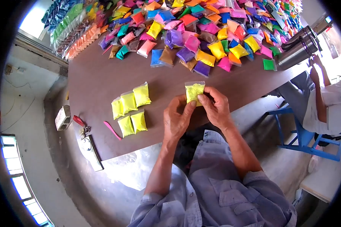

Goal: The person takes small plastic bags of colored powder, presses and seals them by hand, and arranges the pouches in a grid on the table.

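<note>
Between my two hands is a small clear bag of pale yellow material (194,92), upright above the table's front edge. My left hand (177,114) pinches its lower left side, thumb on the front. My right hand (216,105) grips the lower right side, its thumb close to the left one. To the left on the brown table (91,75), several filled yellow bags (128,101) lie in two rows, three behind and two in front (139,121). Beside the front row lies a pink stick-like tool (112,130).
A large heap of colourful bags (185,34) covers the table's back. Steel flasks (299,49) stand at the back right. Red-handled keys (79,122) and a phone-like object (91,151) lie at the left edge. Another person (326,98) sits at the right near a blue stool (303,132).
</note>
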The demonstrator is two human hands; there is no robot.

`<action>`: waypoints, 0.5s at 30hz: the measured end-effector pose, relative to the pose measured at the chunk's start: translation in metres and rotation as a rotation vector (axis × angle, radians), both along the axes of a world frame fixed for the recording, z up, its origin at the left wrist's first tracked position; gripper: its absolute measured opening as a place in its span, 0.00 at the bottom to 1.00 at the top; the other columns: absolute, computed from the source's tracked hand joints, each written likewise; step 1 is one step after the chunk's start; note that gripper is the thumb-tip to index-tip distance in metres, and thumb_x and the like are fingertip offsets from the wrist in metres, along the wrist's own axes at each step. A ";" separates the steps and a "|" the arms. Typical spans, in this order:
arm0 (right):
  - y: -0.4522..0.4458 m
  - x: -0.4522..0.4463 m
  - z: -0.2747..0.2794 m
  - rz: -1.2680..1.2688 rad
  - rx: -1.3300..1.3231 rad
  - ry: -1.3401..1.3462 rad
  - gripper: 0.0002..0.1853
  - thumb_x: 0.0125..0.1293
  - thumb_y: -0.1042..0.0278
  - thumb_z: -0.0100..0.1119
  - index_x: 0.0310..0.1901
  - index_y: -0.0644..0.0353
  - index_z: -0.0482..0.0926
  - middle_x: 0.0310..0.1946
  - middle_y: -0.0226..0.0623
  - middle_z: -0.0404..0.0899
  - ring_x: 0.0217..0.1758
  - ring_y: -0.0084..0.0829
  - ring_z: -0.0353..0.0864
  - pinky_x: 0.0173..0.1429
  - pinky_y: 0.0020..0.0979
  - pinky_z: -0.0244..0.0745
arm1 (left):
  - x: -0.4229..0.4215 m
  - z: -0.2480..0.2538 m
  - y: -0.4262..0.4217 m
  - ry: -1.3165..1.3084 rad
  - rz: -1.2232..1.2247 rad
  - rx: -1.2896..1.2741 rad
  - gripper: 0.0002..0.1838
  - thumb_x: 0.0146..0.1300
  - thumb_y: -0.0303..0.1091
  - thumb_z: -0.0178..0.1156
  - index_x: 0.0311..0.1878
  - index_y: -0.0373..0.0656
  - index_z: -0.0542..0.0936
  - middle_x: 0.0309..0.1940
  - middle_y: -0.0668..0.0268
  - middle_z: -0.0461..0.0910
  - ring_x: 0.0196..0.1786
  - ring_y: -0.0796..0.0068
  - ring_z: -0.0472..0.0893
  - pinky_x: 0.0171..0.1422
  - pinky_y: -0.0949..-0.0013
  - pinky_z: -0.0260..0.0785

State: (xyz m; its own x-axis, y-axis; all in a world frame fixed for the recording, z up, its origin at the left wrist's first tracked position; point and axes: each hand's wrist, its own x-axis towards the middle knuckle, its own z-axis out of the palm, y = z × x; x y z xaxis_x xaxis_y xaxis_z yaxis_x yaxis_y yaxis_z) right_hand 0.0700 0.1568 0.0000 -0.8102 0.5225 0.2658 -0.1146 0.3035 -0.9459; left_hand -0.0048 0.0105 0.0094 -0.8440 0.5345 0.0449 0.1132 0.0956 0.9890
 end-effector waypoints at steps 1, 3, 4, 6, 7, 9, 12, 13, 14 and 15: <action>0.000 0.000 -0.001 0.000 0.001 0.003 0.14 0.78 0.61 0.63 0.51 0.66 0.82 0.36 0.36 0.84 0.37 0.21 0.80 0.41 0.29 0.77 | 0.000 0.002 0.000 -0.002 0.008 -0.014 0.16 0.70 0.34 0.70 0.53 0.31 0.83 0.41 0.58 0.88 0.43 0.74 0.84 0.51 0.69 0.76; -0.001 0.000 -0.002 -0.014 -0.019 0.015 0.15 0.78 0.61 0.62 0.54 0.66 0.82 0.35 0.34 0.84 0.37 0.21 0.79 0.41 0.28 0.76 | 0.001 0.006 0.000 0.001 0.016 -0.028 0.16 0.70 0.34 0.70 0.53 0.31 0.83 0.40 0.59 0.88 0.43 0.75 0.84 0.51 0.70 0.76; -0.001 0.001 -0.002 -0.013 -0.020 0.018 0.15 0.78 0.61 0.62 0.54 0.66 0.82 0.35 0.34 0.84 0.37 0.21 0.79 0.41 0.28 0.76 | 0.004 0.010 -0.001 -0.025 0.031 -0.029 0.15 0.70 0.33 0.70 0.52 0.31 0.83 0.39 0.60 0.87 0.42 0.76 0.84 0.49 0.70 0.76; 0.002 0.003 -0.001 -0.055 -0.011 -0.015 0.15 0.78 0.60 0.63 0.54 0.66 0.82 0.36 0.34 0.84 0.37 0.20 0.79 0.42 0.28 0.76 | 0.008 0.013 -0.002 -0.044 0.055 -0.027 0.15 0.69 0.32 0.71 0.51 0.31 0.83 0.38 0.61 0.87 0.41 0.77 0.83 0.48 0.71 0.76; 0.002 0.003 0.000 -0.070 0.003 -0.043 0.16 0.77 0.60 0.63 0.54 0.65 0.83 0.37 0.34 0.85 0.38 0.20 0.79 0.42 0.29 0.77 | 0.013 0.013 -0.007 -0.026 0.085 -0.006 0.14 0.69 0.32 0.71 0.50 0.31 0.83 0.37 0.61 0.87 0.40 0.78 0.83 0.47 0.72 0.76; -0.001 0.002 0.000 -0.051 0.016 -0.035 0.15 0.77 0.60 0.64 0.54 0.65 0.83 0.37 0.35 0.85 0.38 0.19 0.79 0.42 0.29 0.77 | 0.024 0.012 -0.019 0.020 0.154 0.002 0.13 0.67 0.29 0.72 0.49 0.32 0.83 0.36 0.61 0.86 0.38 0.78 0.83 0.44 0.73 0.76; -0.010 -0.001 -0.003 0.005 0.009 -0.069 0.16 0.76 0.63 0.65 0.57 0.64 0.82 0.40 0.38 0.87 0.40 0.21 0.83 0.45 0.29 0.80 | 0.036 0.010 -0.047 0.163 0.198 -0.038 0.10 0.66 0.27 0.70 0.48 0.35 0.84 0.37 0.65 0.86 0.38 0.79 0.82 0.43 0.75 0.75; -0.016 -0.002 0.000 0.034 -0.024 -0.079 0.17 0.74 0.64 0.67 0.58 0.64 0.80 0.41 0.40 0.88 0.42 0.23 0.86 0.46 0.30 0.81 | 0.040 0.017 -0.060 0.222 0.223 -0.098 0.09 0.66 0.25 0.70 0.48 0.35 0.84 0.37 0.65 0.86 0.39 0.79 0.83 0.44 0.75 0.76; -0.021 -0.002 0.005 0.060 -0.057 -0.088 0.19 0.73 0.66 0.68 0.60 0.63 0.79 0.43 0.43 0.89 0.44 0.26 0.89 0.48 0.31 0.83 | 0.041 0.017 -0.073 0.220 0.236 -0.104 0.09 0.66 0.25 0.70 0.48 0.35 0.84 0.37 0.65 0.86 0.39 0.79 0.83 0.44 0.75 0.76; -0.026 -0.002 0.012 0.091 0.034 -0.147 0.20 0.71 0.68 0.70 0.59 0.63 0.77 0.43 0.47 0.90 0.46 0.33 0.92 0.48 0.34 0.85 | 0.041 0.018 -0.087 0.229 0.293 -0.113 0.09 0.66 0.24 0.70 0.47 0.35 0.84 0.37 0.65 0.86 0.39 0.79 0.83 0.44 0.75 0.76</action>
